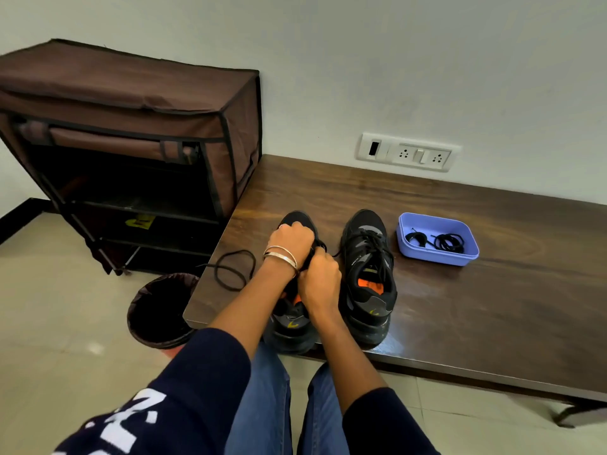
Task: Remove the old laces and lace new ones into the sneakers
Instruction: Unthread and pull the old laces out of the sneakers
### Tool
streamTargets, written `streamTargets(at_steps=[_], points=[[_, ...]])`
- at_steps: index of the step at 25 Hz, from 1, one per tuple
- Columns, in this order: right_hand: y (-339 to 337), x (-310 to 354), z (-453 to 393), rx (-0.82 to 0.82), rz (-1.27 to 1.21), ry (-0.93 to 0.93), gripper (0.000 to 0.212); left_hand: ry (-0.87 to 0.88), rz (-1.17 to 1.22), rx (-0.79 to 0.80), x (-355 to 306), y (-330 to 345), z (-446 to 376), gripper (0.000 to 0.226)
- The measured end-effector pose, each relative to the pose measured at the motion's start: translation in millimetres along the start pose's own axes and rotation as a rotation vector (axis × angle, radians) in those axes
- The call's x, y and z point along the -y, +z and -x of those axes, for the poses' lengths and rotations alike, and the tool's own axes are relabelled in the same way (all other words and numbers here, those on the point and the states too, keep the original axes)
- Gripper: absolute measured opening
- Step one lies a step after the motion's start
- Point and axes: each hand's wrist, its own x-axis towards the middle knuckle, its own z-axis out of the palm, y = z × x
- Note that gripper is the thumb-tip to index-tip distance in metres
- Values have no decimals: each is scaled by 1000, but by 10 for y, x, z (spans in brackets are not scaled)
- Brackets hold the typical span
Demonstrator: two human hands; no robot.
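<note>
The left sneaker [297, 310] stands at the near edge of the wooden table [460, 290], heel toward you, largely covered by your hands. Your left hand [290, 239] is curled over its forefoot, fingers closed on the black lace [320, 246] at the eyelets. Your right hand [320, 279] sits just behind, fingers folded down into the throat; what they pinch cannot be told. The right sneaker [368, 277] stands just beside, fully laced and tied. A loose black lace [235, 269] lies coiled left of the pair, its end trailing off the table edge. A blue tray [437, 239] right of the sneakers holds bundled black laces [448, 243]. A lined bin [161, 310] stands on the floor below the table corner, a brown fabric shoe rack [131, 152] behind it.
</note>
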Motion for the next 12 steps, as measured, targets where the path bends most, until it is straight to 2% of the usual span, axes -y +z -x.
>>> streamTargets(at_steps=[1, 2, 3, 5, 6, 7, 8, 9, 12], points=[[-1, 6, 0, 4, 4, 2, 32, -33, 34, -27, 15, 34, 6, 24], [0, 7, 2, 8, 7, 3, 33, -153, 168, -70, 55, 85, 5, 25], [0, 7, 3, 12, 10, 4, 34, -372, 423, -126, 124, 120, -10, 25], [-6, 10, 23, 21, 12, 1, 36, -855, 1146, -223, 286, 155, -25, 22], [-11, 15, 32, 24, 10, 1, 37, -1012, 1462, -232, 338, 173, 4, 21], [-17, 18, 39, 27, 8, 3, 37, -1063, 1620, -205, 350, 156, 37, 21], [-24, 20, 46, 29, 8, 5, 38, -1018, 1588, -170, 339, 104, 59, 20], [-27, 21, 48, 32, 12, 1, 38, -892, 1420, -175, 328, 61, 62, 21], [-24, 20, 48, 34, 12, -9, 38, -296, 569, -271, 306, -58, 72, 28]])
